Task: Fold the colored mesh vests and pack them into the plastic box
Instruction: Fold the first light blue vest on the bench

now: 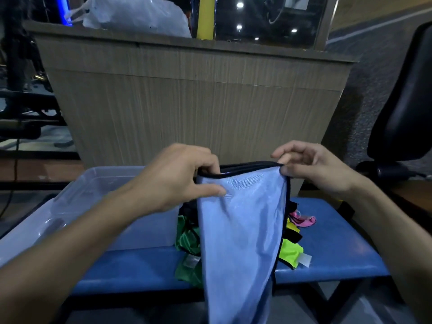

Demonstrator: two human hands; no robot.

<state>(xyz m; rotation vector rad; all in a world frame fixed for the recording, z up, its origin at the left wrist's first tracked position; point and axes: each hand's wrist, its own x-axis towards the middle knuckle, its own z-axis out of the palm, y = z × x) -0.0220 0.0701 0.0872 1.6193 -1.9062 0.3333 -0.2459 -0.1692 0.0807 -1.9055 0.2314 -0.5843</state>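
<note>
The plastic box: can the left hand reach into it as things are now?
Probably yes. The left hand is right beside the open plastic box and nothing blocks the way, but it and the right hand pinch the blue vest.

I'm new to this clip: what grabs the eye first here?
A light blue mesh vest with black trim hangs mid-frame, pinched at its top edge by the left hand and right hand. Behind it, bright green, yellow and pink vests are heaped on the blue bench, beside a clear plastic box.
</note>
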